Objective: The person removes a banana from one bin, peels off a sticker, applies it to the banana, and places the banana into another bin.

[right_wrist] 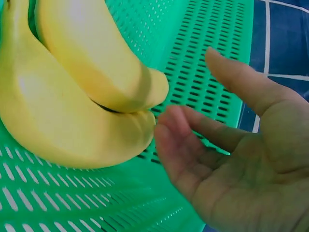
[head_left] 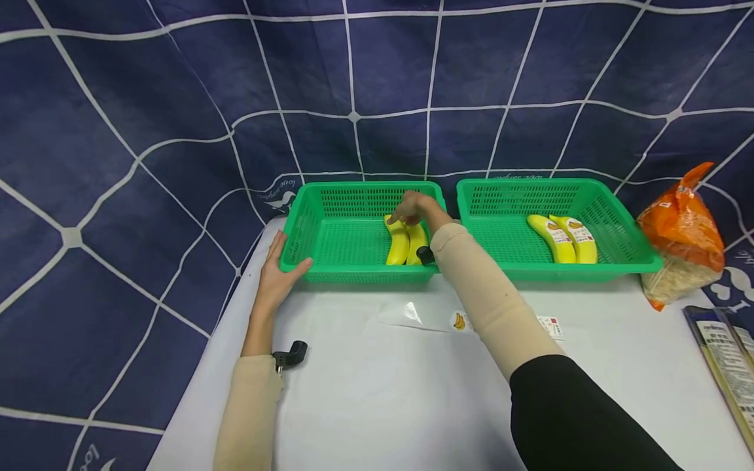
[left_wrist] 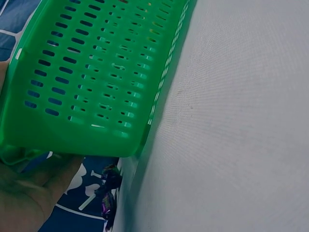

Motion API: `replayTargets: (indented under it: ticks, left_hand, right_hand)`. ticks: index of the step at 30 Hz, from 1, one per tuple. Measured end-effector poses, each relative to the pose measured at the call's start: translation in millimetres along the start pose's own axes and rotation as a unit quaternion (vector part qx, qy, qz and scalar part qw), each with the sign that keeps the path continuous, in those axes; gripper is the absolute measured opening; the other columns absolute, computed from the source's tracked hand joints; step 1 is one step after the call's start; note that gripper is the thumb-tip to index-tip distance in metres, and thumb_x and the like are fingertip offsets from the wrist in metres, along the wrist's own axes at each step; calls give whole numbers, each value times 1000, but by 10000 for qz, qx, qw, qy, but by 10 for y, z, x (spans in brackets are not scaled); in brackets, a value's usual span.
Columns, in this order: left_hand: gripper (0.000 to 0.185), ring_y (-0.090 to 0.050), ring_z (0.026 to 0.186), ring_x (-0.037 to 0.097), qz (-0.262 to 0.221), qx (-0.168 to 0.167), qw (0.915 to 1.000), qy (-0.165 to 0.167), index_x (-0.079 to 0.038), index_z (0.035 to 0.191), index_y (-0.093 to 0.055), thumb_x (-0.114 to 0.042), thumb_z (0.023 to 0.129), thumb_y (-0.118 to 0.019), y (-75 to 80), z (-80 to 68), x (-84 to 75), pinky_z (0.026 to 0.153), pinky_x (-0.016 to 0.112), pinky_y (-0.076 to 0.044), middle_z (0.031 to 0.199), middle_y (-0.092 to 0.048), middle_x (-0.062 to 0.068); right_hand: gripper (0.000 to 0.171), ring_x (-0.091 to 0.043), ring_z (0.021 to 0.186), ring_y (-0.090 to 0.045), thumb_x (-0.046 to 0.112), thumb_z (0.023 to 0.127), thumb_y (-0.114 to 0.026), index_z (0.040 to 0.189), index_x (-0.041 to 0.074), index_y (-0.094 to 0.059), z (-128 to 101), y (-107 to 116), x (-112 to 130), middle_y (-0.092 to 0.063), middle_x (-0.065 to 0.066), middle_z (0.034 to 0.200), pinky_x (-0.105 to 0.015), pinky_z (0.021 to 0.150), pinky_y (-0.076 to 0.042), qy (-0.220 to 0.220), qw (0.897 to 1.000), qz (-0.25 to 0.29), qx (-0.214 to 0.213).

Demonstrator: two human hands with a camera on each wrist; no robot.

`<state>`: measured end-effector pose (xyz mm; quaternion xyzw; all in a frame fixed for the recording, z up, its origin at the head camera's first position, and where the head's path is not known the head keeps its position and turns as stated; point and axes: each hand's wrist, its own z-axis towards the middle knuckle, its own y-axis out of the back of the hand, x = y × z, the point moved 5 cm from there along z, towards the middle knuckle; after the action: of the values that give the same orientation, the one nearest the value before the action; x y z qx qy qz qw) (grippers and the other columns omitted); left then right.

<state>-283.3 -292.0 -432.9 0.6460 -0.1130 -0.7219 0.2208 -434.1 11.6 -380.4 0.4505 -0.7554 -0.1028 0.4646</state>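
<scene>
In the head view my left hand (head_left: 279,273) rests at the front left corner of the left green basket (head_left: 347,269), fingers straight along the outer side and thumb across the rim. My right hand (head_left: 415,208) is over the same basket, above two yellow bananas (head_left: 398,244) lying side by side on its floor. The right wrist view shows these bananas (right_wrist: 72,106) close up, their tips right at my loosely bent fingers (right_wrist: 176,145), with nothing held in the hand. Part of my left palm shows below the basket corner in the left wrist view.
A second green basket (head_left: 589,269) to the right holds two bananas (head_left: 567,239) with white labels. A clear sheet with banana stickers (head_left: 421,317) lies in front, partly under my right arm. An orange bag (head_left: 683,235) and flat packages (head_left: 724,356) are at far right.
</scene>
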Motion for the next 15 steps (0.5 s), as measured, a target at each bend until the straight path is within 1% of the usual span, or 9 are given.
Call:
replayTargets:
  ticks: [2,3,5,7,9,11,13,15]
  left_hand:
    - [93,-4,154,21,11,4,10000,-15,-17,157,-18,-32,85,-75,5,15,-12,123,53,-7,165,-9,-8]
    - [93,-4,154,21,12,7,10000,-19,-18,157,-18,-32,85,-75,7,23,-12,123,53,-7,165,-9,-8]
    - [92,-4,154,21,15,-1,10000,-35,-18,157,-18,-32,85,-75,9,32,-6,123,53,-7,165,-9,-8]
    - [92,-4,154,21,17,-7,10000,-71,-18,157,-19,-33,85,-75,9,37,7,124,53,-8,165,-10,-7]
    - [92,-4,154,22,16,-7,9999,-112,-18,157,-19,-32,85,-74,6,35,17,123,53,-8,166,-10,-5]
    - [92,-5,154,23,15,-9,9999,-145,-16,157,-19,-31,85,-74,2,32,22,123,53,-8,166,-10,-4]
    - [91,-5,154,24,22,-16,9999,-143,-15,157,-19,-30,86,-74,2,24,19,123,54,-8,166,-10,-4]
    - [91,-5,154,24,46,-26,9999,-140,-14,157,-19,-30,85,-74,4,19,14,123,55,-8,166,-9,-5]
  right_hand:
    - [68,-23,95,-55,24,89,-71,141,1,-33,25,7,-17,-53,-16,118,-34,102,-50,-85,9999,-93,62]
    - [78,-24,99,-56,23,89,-72,148,2,-24,39,11,-26,-52,-17,121,-35,104,-49,-153,9998,-91,73]
    - [79,-25,103,-58,24,88,-73,148,2,-25,89,7,-48,-52,-16,117,-35,104,-49,-255,9994,-204,92]
    - [75,-27,108,-59,23,87,-73,145,1,-31,132,-13,-65,-54,-16,118,-34,102,-50,-303,9992,-263,86]
    - [69,-26,107,-60,22,87,-74,141,1,-36,166,-38,-76,-55,-15,115,-33,100,-52,-320,9991,-276,34]
    - [62,-25,102,-61,22,87,-74,135,0,-42,192,-72,-73,-56,-14,111,-32,96,-54,-288,9986,-433,-53]
    - [60,-23,96,-62,21,87,-74,133,0,-43,211,-105,-64,-57,-13,108,-31,92,-55,-262,9976,-618,-170]
    - [53,-22,92,-62,20,86,-74,129,-1,-49,230,-141,-45,-59,-13,106,-30,89,-56,-242,9953,-896,-264]
